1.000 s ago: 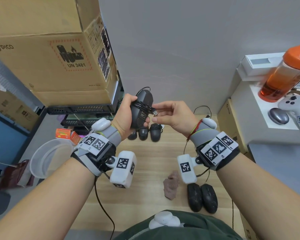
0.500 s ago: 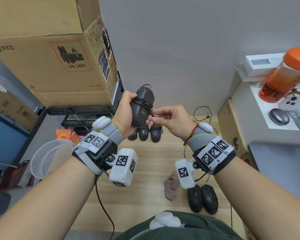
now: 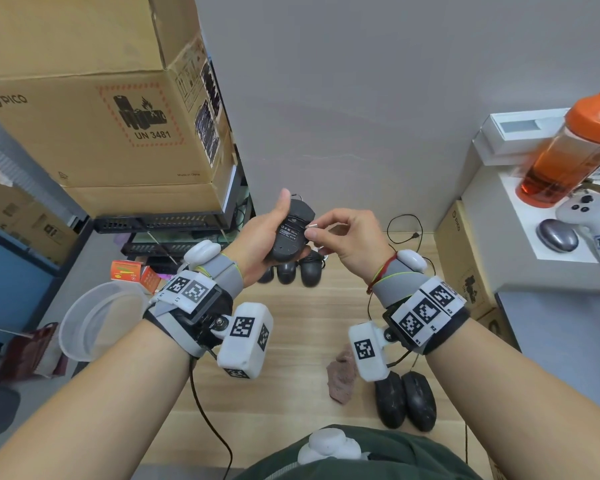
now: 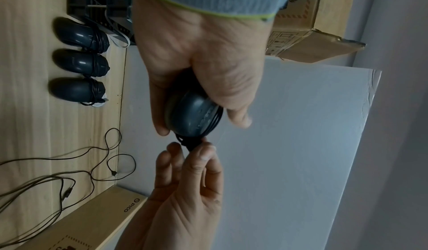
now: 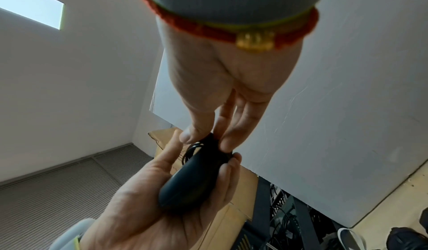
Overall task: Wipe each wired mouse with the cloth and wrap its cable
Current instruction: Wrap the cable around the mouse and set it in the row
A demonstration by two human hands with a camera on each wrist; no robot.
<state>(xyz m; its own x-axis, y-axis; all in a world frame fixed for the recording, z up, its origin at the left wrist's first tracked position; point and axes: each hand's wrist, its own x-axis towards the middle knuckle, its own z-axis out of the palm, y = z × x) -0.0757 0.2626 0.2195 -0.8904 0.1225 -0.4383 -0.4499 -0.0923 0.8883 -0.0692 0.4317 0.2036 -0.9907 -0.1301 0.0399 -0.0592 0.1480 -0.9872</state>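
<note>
My left hand [image 3: 264, 233] grips a black wired mouse [image 3: 290, 233] in the air, underside with its label facing me. The cable is coiled round the mouse body [image 4: 192, 115]. My right hand [image 3: 317, 228] pinches the cable's USB plug [image 3: 312, 225] against the mouse's right side. In the right wrist view the mouse [image 5: 194, 177] lies in my left palm [image 5: 150, 208], with thumb and fingers of my right hand [image 5: 220, 89] on its tip. A crumpled brownish cloth [image 3: 342, 375] lies on the wooden table [image 3: 302, 317].
Three wrapped mice [image 4: 78, 61] sit in a row at the table's back edge. Two black mice [image 3: 404, 401] lie near me at the right, their loose cables [image 4: 69, 162] trailing backwards. Cardboard boxes [image 3: 101, 116] stand left, an orange bottle [image 3: 565, 157] on the right shelf.
The mouse has tipped so that its labelled underside faces me. My right hand has brought the plug in from beside the mouse to its right edge.
</note>
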